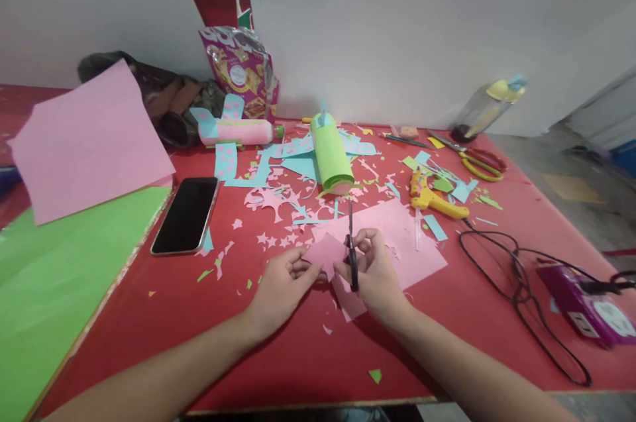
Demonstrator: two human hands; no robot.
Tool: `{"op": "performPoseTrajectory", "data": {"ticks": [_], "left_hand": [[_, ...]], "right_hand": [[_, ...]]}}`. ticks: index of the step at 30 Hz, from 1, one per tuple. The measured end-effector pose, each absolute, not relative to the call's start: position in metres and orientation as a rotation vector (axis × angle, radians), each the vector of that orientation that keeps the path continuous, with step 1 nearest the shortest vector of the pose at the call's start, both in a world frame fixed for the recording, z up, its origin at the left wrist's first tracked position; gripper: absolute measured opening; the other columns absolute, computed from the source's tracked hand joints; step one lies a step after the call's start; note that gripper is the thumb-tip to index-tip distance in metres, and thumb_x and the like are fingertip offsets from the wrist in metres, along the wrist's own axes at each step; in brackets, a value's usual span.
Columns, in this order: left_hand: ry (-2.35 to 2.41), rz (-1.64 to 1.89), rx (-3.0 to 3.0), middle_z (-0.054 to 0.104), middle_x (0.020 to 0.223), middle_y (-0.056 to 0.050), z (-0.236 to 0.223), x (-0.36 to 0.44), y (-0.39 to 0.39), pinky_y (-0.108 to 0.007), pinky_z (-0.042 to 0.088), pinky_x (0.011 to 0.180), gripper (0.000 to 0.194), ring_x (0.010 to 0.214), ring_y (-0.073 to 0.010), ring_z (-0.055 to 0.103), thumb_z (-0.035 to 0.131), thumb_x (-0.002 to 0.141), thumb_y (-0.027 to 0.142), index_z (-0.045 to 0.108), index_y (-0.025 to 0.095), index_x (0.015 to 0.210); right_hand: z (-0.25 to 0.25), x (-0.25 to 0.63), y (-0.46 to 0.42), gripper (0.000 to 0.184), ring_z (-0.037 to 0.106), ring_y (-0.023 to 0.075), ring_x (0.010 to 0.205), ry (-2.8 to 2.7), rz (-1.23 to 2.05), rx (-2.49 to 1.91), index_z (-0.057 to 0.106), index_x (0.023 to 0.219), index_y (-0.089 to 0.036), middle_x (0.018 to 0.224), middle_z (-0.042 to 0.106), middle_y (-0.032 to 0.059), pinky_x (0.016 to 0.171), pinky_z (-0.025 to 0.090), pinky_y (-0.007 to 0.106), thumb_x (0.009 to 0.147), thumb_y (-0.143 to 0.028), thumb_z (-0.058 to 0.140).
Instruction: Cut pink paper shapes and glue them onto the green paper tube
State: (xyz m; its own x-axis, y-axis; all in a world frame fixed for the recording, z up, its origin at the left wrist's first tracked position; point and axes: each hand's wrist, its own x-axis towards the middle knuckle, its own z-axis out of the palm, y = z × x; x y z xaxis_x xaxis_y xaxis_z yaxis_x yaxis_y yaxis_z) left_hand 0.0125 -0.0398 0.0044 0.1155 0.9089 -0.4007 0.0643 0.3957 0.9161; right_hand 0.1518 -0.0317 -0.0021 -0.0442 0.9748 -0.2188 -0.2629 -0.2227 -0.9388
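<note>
- Head view: the left hand point(287, 286) pinches a small pink paper point(325, 255) between thumb and curled fingers.
- The right hand point(380, 276), fingers curled, grips black scissors point(352, 263), blades pointing away from the body, beside the small paper.
- Both hands hover close together over a red table point(288, 369), a larger pink sheet point(422, 263) lying partly beneath the right.
</note>
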Motion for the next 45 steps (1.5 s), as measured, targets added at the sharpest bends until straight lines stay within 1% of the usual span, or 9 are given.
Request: {"op": "performPoseTrajectory", "data": {"ticks": [4, 9, 15, 22, 28, 31, 37, 40, 45], "left_hand": [[1.297, 0.803, 1.043, 0.059, 0.055, 0.003, 0.004, 0.012, -0.040, -0.021, 0.047, 0.056, 0.017, 0.059, -0.0142, 0.062, 0.059, 0.065, 0.028, 0.046, 0.017, 0.065], [1.273, 0.817, 1.011, 0.053, 0.047, 0.006, 0.010, 0.013, -0.038, -0.019, 0.045, 0.049, 0.021, 0.050, -0.0107, 0.057, 0.060, 0.064, 0.023, 0.042, 0.018, 0.055], [1.305, 0.853, 0.938, 0.048, 0.043, 0.008, 0.016, 0.016, -0.036, -0.017, 0.043, 0.043, 0.022, 0.044, -0.0090, 0.054, 0.062, 0.060, 0.018, 0.041, 0.018, 0.053], [1.265, 0.871, 0.883, 0.053, 0.047, 0.007, 0.015, 0.016, -0.036, -0.017, 0.045, 0.044, 0.022, 0.047, -0.0096, 0.057, 0.062, 0.060, 0.018, 0.041, 0.018, 0.053], [1.216, 0.913, 0.849, 0.057, 0.055, 0.006, 0.006, 0.014, -0.037, -0.019, 0.049, 0.053, 0.016, 0.052, -0.0092, 0.059, 0.063, 0.062, 0.021, 0.048, 0.016, 0.067], [1.204, 0.924, 0.851, 0.053, 0.051, 0.008, 0.003, 0.012, -0.037, -0.019, 0.049, 0.053, 0.018, 0.052, -0.0091, 0.059, 0.063, 0.062, 0.021, 0.046, 0.016, 0.065], [1.220, 0.919, 0.877, 0.054, 0.054, 0.006, 0.004, 0.010, -0.036, -0.019, 0.050, 0.053, 0.017, 0.054, -0.0097, 0.060, 0.064, 0.062, 0.020, 0.048, 0.015, 0.063], [1.228, 0.954, 0.831, 0.056, 0.055, 0.006, 0.004, 0.008, -0.033, -0.020, 0.049, 0.053, 0.019, 0.053, -0.0096, 0.059, 0.065, 0.061, 0.022, 0.048, 0.015, 0.064], [1.181, 1.116, 0.620, 0.055, 0.053, 0.006, 0.003, 0.002, -0.024, -0.023, 0.050, 0.056, 0.030, 0.056, -0.0117, 0.061, 0.070, 0.058, 0.024, 0.042, 0.015, 0.062]], "right_hand": [[-0.002, 0.150, -0.033, 0.045, 0.040, -0.0002, 0.042, -0.894, 1.511, -1.139, 0.032, 0.074, -0.023, 0.064, 0.042, -0.0125, 0.038, 0.034, 0.010, 0.051, -0.007, 0.067], [-0.003, 0.150, -0.034, 0.042, 0.040, 0.0000, 0.041, -0.881, 1.522, -1.128, 0.032, 0.074, -0.024, 0.064, 0.042, -0.0123, 0.038, 0.035, 0.010, 0.053, -0.007, 0.064], [-0.002, 0.151, -0.032, 0.038, 0.040, 0.0017, 0.042, -0.887, 1.479, -1.145, 0.031, 0.075, -0.024, 0.067, 0.044, -0.0107, 0.035, 0.035, 0.011, 0.056, -0.006, 0.058], [-0.001, 0.150, -0.034, 0.039, 0.043, 0.0027, 0.045, -0.915, 1.462, -1.152, 0.031, 0.076, -0.024, 0.067, 0.045, -0.0101, 0.039, 0.041, 0.013, 0.055, -0.007, 0.058], [-0.002, 0.149, -0.034, 0.039, 0.040, 0.0015, 0.044, -0.925, 1.444, -1.198, 0.031, 0.075, -0.024, 0.067, 0.045, -0.0105, 0.038, 0.035, 0.011, 0.055, -0.008, 0.059], [-0.003, 0.149, -0.035, 0.039, 0.040, 0.0016, 0.045, -0.931, 1.434, -1.206, 0.031, 0.075, -0.023, 0.067, 0.045, -0.0105, 0.039, 0.035, 0.012, 0.054, -0.007, 0.059], [-0.003, 0.150, -0.034, 0.039, 0.040, 0.0016, 0.046, -0.917, 1.456, -1.187, 0.032, 0.075, -0.023, 0.066, 0.044, -0.0110, 0.041, 0.034, 0.012, 0.055, -0.007, 0.061], [-0.003, 0.151, -0.033, 0.038, 0.043, 0.0025, 0.047, -0.898, 1.509, -1.173, 0.033, 0.075, -0.023, 0.066, 0.045, -0.0102, 0.041, 0.033, 0.013, 0.058, -0.012, 0.065], [0.002, 0.153, -0.037, 0.033, 0.047, 0.0052, 0.047, -0.855, 1.798, -1.022, 0.032, 0.077, -0.024, 0.064, 0.047, -0.0086, 0.038, 0.033, 0.015, 0.069, -0.032, 0.063]]}}
